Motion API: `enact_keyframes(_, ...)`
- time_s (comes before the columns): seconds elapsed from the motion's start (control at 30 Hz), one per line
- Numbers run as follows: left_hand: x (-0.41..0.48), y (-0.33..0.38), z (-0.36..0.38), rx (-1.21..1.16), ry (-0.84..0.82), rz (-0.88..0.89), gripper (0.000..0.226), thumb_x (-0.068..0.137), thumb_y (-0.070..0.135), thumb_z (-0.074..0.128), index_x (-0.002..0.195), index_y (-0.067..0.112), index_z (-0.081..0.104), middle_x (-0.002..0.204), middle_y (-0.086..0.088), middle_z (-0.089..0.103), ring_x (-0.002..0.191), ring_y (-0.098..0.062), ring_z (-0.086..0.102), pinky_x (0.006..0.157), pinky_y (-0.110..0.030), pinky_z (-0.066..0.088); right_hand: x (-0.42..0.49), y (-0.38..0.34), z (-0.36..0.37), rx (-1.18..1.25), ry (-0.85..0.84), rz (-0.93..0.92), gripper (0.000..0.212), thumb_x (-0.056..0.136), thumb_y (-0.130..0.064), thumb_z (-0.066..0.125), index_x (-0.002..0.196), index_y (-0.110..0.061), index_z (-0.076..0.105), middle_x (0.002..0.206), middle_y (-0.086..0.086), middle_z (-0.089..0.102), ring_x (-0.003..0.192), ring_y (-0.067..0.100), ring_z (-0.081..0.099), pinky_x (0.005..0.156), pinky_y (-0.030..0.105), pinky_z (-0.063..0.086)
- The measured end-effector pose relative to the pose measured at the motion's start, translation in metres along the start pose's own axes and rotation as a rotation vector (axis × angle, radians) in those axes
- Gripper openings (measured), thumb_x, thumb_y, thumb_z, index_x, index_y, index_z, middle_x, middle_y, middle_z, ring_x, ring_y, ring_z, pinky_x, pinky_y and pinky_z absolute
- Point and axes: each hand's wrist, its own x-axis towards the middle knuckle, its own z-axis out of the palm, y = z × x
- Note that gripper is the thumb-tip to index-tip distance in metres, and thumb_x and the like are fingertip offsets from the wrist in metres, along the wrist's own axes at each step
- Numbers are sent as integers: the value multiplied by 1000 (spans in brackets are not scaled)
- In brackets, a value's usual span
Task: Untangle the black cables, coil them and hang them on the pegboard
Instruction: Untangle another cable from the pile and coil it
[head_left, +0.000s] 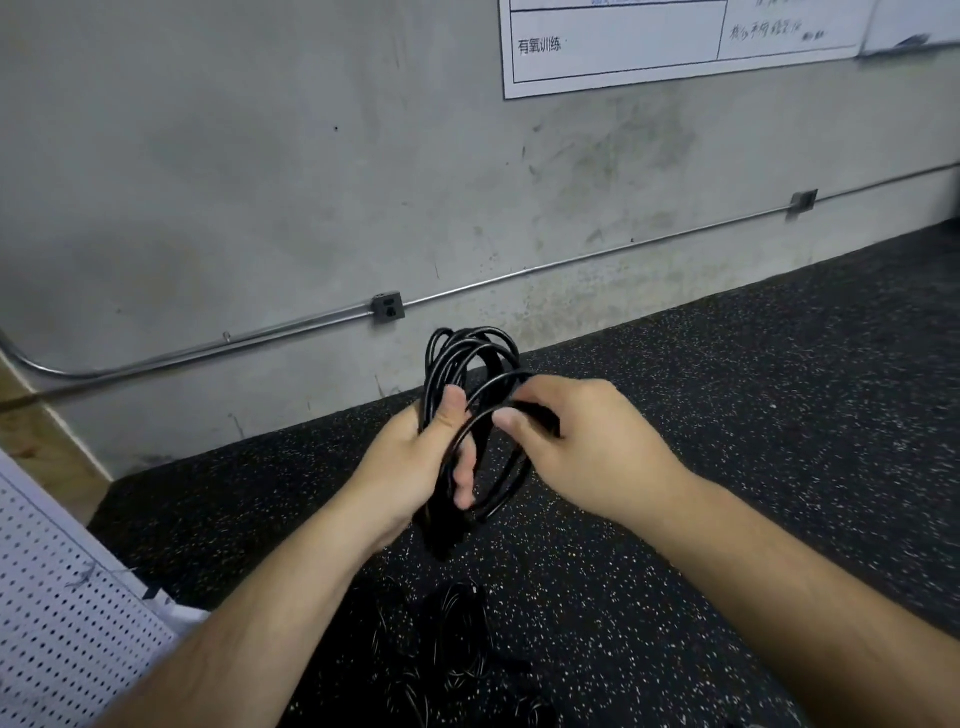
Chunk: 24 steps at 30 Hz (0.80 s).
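A black cable coil of several loops stands upright between my hands, above the speckled black floor. My left hand grips the coil's left side, thumb up over the loops and fingers curled through them. My right hand pinches one loop of the same coil at its right side. More black cables lie in a loose heap on the floor below my forearms, hard to make out against the dark mat. The white pegboard leans at the lower left.
A grey concrete wall runs behind, with a metal conduit and outlet boxes along its base. A white printed sheet hangs at the upper right. A wooden surface shows at the left edge.
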Motion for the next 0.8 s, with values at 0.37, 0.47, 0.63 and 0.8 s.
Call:
enact_keyframes(0.37, 4, 9, -32, -531, -211, 74, 53, 87, 29, 73, 46, 19, 42, 37, 5, 30, 33, -7, 31, 45, -24, 42, 13, 37, -25, 385, 30, 156, 40, 91, -56, 62, 82, -17, 55, 63, -6, 57, 61, 15, 57, 72, 46, 59)
enact_keyframes(0.47, 7, 11, -39, -571, -131, 81, 49, 91, 24, 65, 48, 20, 43, 39, 7, 31, 33, -5, 32, 44, -22, 42, 10, 51, -14, 583, -35, 203, 35, 102, -48, 49, 81, -21, 54, 62, -9, 46, 55, 15, 49, 62, 44, 56)
enact_keyframes(0.63, 1, 1, -19, -407, -141, 42, 47, 86, 30, 69, 49, 16, 42, 42, 1, 30, 36, -12, 32, 48, -28, 42, 12, 18, 9, 841, 21, 385, 37, 110, -39, 37, 107, -19, 68, 67, -7, 51, 53, 9, 43, 48, 22, 39)
enact_keyframes(0.8, -3, 4, -9, -570, -169, -3, 28, 83, 17, 62, 65, 14, 42, 46, 2, 30, 35, -12, 31, 47, -29, 40, 3, -6, 21, 516, 29, 284, 47, 106, -58, 19, 96, -34, 58, 100, -7, 59, 85, 6, 58, 84, 19, 45)
